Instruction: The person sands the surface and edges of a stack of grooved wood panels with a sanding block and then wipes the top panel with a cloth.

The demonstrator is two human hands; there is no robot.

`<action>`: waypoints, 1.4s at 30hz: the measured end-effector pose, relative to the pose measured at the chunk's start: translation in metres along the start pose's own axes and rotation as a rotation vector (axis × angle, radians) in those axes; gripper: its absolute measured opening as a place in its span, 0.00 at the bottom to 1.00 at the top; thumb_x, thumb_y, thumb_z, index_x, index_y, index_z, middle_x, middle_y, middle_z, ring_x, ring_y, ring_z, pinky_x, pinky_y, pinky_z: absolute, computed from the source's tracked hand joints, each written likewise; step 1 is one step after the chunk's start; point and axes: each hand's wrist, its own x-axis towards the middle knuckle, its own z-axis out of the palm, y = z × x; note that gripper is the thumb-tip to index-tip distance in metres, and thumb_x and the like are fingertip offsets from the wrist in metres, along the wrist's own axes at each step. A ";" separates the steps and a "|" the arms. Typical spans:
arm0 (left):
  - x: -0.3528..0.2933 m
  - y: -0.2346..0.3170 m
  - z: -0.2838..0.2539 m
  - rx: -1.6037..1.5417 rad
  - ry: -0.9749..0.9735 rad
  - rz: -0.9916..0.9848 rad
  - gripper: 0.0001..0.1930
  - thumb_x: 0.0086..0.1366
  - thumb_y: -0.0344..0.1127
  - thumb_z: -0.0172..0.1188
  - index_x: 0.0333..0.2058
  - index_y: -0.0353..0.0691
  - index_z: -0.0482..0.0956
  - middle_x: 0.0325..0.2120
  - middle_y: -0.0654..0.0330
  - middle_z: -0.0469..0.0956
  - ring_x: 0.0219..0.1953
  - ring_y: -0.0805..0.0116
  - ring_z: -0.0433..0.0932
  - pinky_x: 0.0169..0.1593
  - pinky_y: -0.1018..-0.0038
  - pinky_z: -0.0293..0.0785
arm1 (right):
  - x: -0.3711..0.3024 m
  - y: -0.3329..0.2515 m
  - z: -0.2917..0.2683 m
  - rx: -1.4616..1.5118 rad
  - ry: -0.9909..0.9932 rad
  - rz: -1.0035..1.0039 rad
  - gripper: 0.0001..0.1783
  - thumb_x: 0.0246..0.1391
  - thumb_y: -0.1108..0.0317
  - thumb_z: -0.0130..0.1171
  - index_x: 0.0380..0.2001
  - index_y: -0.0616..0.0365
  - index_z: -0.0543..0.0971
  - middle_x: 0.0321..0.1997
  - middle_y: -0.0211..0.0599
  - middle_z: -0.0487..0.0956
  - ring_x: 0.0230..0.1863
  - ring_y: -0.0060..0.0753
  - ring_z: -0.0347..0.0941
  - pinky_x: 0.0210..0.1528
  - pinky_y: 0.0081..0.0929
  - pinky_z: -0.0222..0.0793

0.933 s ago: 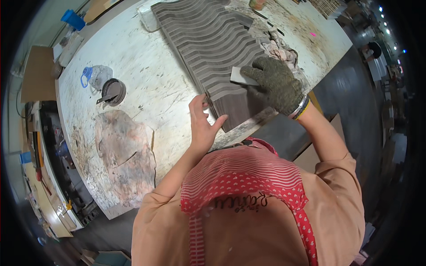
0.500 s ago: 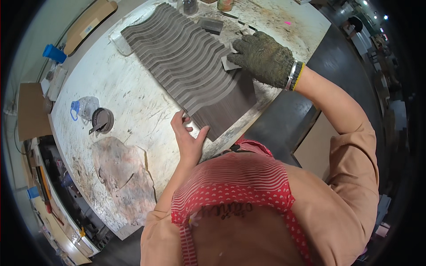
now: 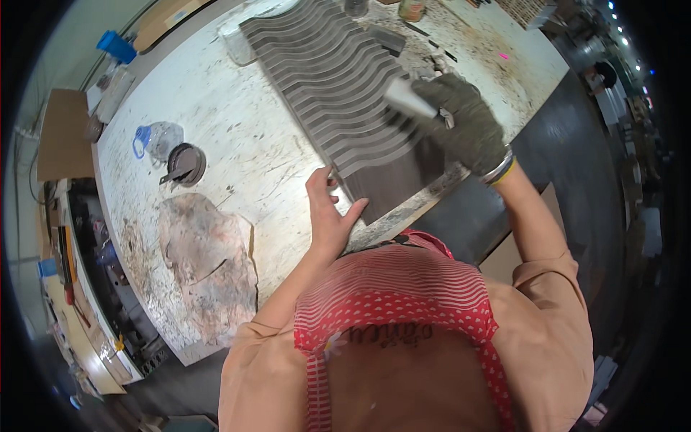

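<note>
Round tub: dark contents, spatula jutting out. Right grip: pale block.

Left hand thumb-out, right hand curled

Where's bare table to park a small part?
Largest free patch: the smeared tabletop between the wavy panel and the bottle, tin and cloth to its left. Another: stained surface around the pink scrap at right. Crowded: the panel's right side, with grey block and gloved right hand; left hand is at its near corner.
</note>
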 end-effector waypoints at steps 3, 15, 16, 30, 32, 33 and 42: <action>0.000 0.001 -0.001 -0.015 -0.019 -0.041 0.49 0.52 0.33 0.78 0.68 0.40 0.56 0.59 0.51 0.61 0.55 0.57 0.70 0.50 0.65 0.74 | -0.004 -0.014 0.020 0.498 0.113 0.044 0.27 0.58 0.56 0.67 0.57 0.58 0.79 0.49 0.45 0.81 0.55 0.41 0.77 0.56 0.35 0.73; 0.008 0.021 0.018 -0.497 -0.114 -0.282 0.52 0.63 0.34 0.67 0.74 0.33 0.37 0.69 0.42 0.55 0.67 0.52 0.64 0.69 0.63 0.62 | -0.015 0.103 0.124 1.610 0.512 0.689 0.17 0.65 0.61 0.62 0.50 0.62 0.77 0.39 0.43 0.80 0.39 0.41 0.78 0.49 0.35 0.80; 0.008 0.022 0.022 -0.465 -0.086 -0.335 0.50 0.64 0.33 0.66 0.73 0.33 0.39 0.68 0.43 0.57 0.66 0.53 0.65 0.69 0.63 0.62 | -0.017 0.102 0.131 1.630 0.523 0.708 0.16 0.66 0.62 0.61 0.49 0.63 0.77 0.40 0.43 0.80 0.40 0.41 0.79 0.49 0.36 0.80; -0.012 0.040 0.034 -0.350 -0.005 -0.482 0.37 0.69 0.37 0.62 0.69 0.30 0.54 0.62 0.49 0.67 0.64 0.60 0.67 0.67 0.65 0.62 | -0.015 0.095 0.120 2.119 0.321 0.887 0.15 0.64 0.65 0.61 0.50 0.59 0.76 0.45 0.45 0.79 0.43 0.43 0.77 0.50 0.37 0.77; -0.009 0.039 0.033 -0.264 0.007 -0.424 0.40 0.66 0.35 0.65 0.70 0.30 0.52 0.63 0.47 0.66 0.64 0.58 0.66 0.67 0.64 0.63 | -0.007 0.093 0.106 2.133 0.352 1.010 0.15 0.62 0.66 0.62 0.50 0.59 0.77 0.45 0.45 0.79 0.42 0.43 0.77 0.50 0.38 0.77; -0.008 0.038 0.033 -0.228 0.024 -0.376 0.43 0.64 0.34 0.66 0.70 0.30 0.50 0.63 0.44 0.65 0.65 0.55 0.66 0.68 0.63 0.62 | -0.005 0.090 0.095 1.922 0.275 1.006 0.16 0.61 0.66 0.63 0.50 0.60 0.77 0.45 0.44 0.80 0.44 0.42 0.78 0.49 0.37 0.77; -0.006 0.013 0.034 -0.208 0.033 -0.253 0.52 0.62 0.35 0.68 0.73 0.27 0.39 0.70 0.38 0.54 0.72 0.47 0.55 0.74 0.62 0.51 | -0.010 0.009 0.030 0.223 -0.038 -0.371 0.28 0.56 0.55 0.65 0.59 0.52 0.78 0.55 0.51 0.79 0.59 0.55 0.72 0.62 0.49 0.67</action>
